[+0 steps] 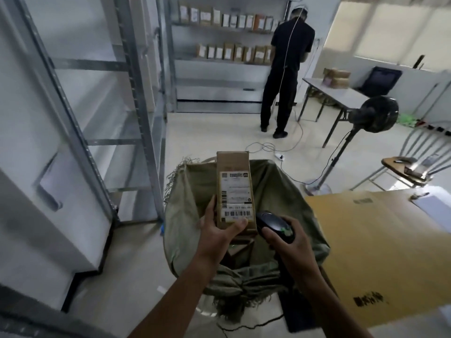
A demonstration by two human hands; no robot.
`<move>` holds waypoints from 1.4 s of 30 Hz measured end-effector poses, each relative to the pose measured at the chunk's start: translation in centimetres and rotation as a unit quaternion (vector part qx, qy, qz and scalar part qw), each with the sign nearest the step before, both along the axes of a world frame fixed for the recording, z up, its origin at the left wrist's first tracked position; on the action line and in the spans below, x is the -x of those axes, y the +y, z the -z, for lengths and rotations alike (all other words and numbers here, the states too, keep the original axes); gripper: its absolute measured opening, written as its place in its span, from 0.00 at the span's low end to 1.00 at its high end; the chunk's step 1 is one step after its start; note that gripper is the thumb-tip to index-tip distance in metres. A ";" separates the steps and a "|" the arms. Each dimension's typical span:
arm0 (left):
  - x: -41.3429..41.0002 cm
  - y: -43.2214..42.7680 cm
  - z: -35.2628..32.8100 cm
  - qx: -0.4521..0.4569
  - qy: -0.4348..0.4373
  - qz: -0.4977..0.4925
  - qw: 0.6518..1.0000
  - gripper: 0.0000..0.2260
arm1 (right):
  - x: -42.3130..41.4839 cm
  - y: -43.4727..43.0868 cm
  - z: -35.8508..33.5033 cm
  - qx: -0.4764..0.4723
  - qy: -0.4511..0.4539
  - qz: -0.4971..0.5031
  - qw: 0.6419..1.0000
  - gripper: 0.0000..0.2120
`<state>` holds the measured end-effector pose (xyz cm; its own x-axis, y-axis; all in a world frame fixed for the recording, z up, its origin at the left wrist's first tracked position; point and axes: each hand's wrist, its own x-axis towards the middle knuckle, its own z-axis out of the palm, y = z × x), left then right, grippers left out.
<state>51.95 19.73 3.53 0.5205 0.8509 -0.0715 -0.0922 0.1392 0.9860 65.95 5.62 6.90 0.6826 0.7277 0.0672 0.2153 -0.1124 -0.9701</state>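
Note:
My left hand (220, 231) grips the lower end of a long brown cardboard parcel (234, 174) and holds it upright over an open green woven sack (280, 191). A white shipping label with a barcode faces me. My right hand (289, 243) holds a black handheld barcode scanner (275, 225), its head just right of the parcel's lower corner, close to the barcode. More brown parcels lie inside the sack, below my hands.
Grey metal shelving (102, 118) stands on the left. A flat cardboard sheet (380, 252) lies on the right. A person in black (285, 69) stands at far shelves full of parcels. A floor fan (375, 115), a folding table (341, 93), a chair and floor cables occupy the right.

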 end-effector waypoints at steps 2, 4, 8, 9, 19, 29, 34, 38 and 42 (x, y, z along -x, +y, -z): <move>-1.5 1.5 0.5 -0.002 0.017 0.003 1.000 0.47 | -1.1 1.0 0.6 0.003 -0.001 0.010 1.000 0.22; -2.9 3.2 0.8 -0.001 0.043 -0.004 0.999 0.46 | -2.4 2.1 1.3 0.006 0.001 0.019 1.000 0.20; -5.0 5.5 0.3 -0.015 0.152 -0.041 0.987 0.40 | -4.7 4.3 2.4 0.004 0.013 0.014 1.000 0.21; -5.3 6.0 0.2 -0.045 0.206 -0.049 0.976 0.36 | -5.3 4.7 2.6 0.008 0.017 0.007 1.000 0.22; -2.8 6.8 4.2 -0.281 0.532 0.015 0.799 0.33 | -7.4 8.5 6.4 0.053 0.062 -0.072 0.994 0.27; 4.5 2.9 4.8 -0.303 0.557 -0.067 0.770 0.30 | -1.8 11.1 6.0 0.058 0.065 -0.229 0.970 0.21; 8.4 -0.9 2.9 -0.272 0.566 -0.133 0.767 0.34 | 1.7 10.7 4.6 0.047 0.054 -0.294 0.953 0.23; 12.7 -5.0 1.5 -0.247 0.562 -0.191 0.766 0.34 | 5.7 9.4 3.1 0.050 0.040 -0.347 0.936 0.26; 17.7 -11.6 1.0 -0.222 0.565 -0.252 0.754 0.32 | 10.5 6.0 2.7 0.043 0.025 -0.412 0.910 0.25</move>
<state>34.23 8.09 2.57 -0.0555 0.9908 0.1235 0.9106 -0.0005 0.4132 55.47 11.61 4.22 -0.0964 0.9949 -0.0300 0.2160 -0.0085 -0.9763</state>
